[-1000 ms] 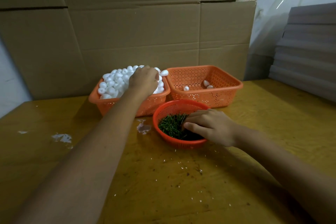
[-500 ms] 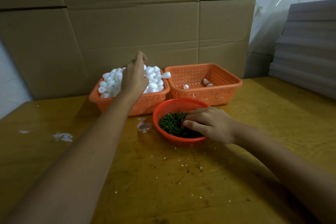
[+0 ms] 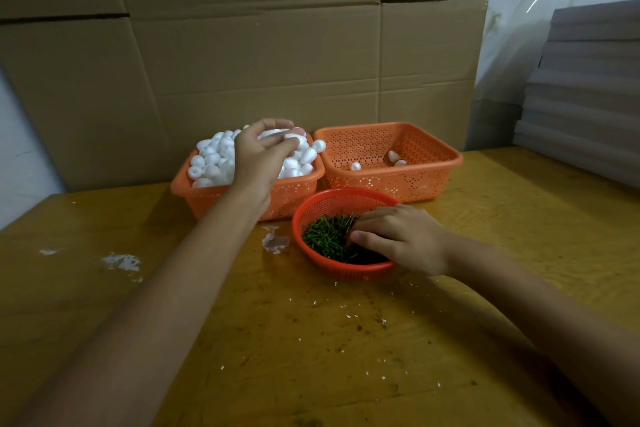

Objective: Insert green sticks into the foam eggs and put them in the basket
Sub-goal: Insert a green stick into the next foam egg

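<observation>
Eggs (image 3: 211, 160): foam, likely light, dentable; my left grip (image 3: 263, 152) curled round a few. Sticks (image 3: 325, 236): thin, likely stiff, best pinched mid-shaft; right grip (image 3: 398, 239) lay among them, pinch indiscernible.

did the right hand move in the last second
No: the right hand sits at the same spot by the right rim of the round red basket, fingers in the green sticks.

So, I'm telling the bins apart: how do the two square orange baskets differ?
The left basket is heaped with white eggs; the right basket holds only three. The left hand grips an egg above the left basket; nothing is over the right one. Both are orange, square, perforated.
</observation>
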`<state>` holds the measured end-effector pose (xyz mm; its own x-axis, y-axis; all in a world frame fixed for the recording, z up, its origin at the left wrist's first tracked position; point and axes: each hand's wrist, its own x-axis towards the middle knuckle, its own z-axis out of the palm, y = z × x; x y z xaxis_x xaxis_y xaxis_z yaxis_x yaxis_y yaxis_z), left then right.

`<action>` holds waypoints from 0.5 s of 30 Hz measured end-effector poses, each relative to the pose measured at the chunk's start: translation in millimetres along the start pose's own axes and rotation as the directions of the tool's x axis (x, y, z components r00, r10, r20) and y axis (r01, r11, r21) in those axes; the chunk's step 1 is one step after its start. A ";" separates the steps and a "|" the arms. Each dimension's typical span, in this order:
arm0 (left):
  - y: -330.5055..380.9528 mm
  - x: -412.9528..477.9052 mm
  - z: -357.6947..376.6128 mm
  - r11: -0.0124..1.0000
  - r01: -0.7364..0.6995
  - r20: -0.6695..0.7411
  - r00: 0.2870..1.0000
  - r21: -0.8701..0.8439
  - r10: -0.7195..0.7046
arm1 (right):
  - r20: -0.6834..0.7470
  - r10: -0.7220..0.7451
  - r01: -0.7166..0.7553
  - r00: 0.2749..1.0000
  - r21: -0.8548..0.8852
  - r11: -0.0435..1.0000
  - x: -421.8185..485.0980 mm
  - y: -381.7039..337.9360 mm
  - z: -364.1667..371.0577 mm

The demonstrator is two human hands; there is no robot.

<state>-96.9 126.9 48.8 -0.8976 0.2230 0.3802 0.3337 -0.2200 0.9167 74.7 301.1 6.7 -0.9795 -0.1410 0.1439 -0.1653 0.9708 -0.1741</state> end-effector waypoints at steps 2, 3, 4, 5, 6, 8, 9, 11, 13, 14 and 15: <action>3.0 -13.6 3.3 0.989 0.046 0.055 0.998 -0.140 -0.039 | -0.005 -0.004 0.004 1.000 0.003 1.000 -0.1 0.1 0.3; 4.0 -21.1 4.6 0.977 0.064 0.089 0.995 -0.201 -0.047 | -0.004 -0.005 0.005 1.000 0.001 1.000 0.0 0.2 0.4; 4.7 -29.5 5.2 0.963 0.083 0.126 0.991 -0.256 -0.052 | -0.004 -0.004 0.004 1.000 -0.001 1.000 0.0 0.3 0.4; 4.8 -38.3 5.7 0.949 0.104 0.166 0.985 -0.298 -0.055 | -0.006 -0.004 0.004 1.000 -0.002 1.000 0.2 0.1 0.5; 4.7 -47.2 6.0 0.938 0.124 0.208 0.976 -0.323 -0.058 | -0.010 -0.004 0.004 1.000 -0.002 1.000 0.1 0.1 0.7; 3.9 -64.3 6.1 0.932 0.159 0.308 0.950 -0.326 -0.054 | -0.020 -0.005 0.005 1.000 0.001 1.000 0.1 -0.5 1.1; 2.8 -72.1 5.5 0.937 0.167 0.359 0.932 -0.307 -0.049 | -0.020 -0.003 0.003 1.000 0.000 1.000 -0.1 -0.6 1.3; 0.1 -84.9 5.6 0.965 0.146 0.438 0.898 -0.219 -0.036 | -0.005 0.002 -0.002 1.000 -0.016 1.000 -0.3 -0.5 1.6; -2.5 -93.4 5.9 0.989 0.086 0.487 0.873 -0.118 -0.018 | -0.003 0.000 0.000 1.000 -0.008 1.000 -0.9 -0.7 1.5; -3.9 -96.4 5.2 0.995 0.055 0.500 0.866 -0.088 -0.003 | -0.013 -0.006 0.006 1.000 0.010 1.000 -1.5 -0.8 1.3; -4.8 -99.0 4.9 0.997 0.025 0.505 0.863 -0.070 0.014 | -0.025 -0.013 0.014 1.000 0.025 1.000 -2.0 -1.2 1.1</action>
<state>-8.2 110.6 7.3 -0.6242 0.6694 0.4028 0.2899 -0.2803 0.9151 76.7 300.1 5.6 -0.9740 -0.1490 0.1705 -0.1817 0.9636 -0.1963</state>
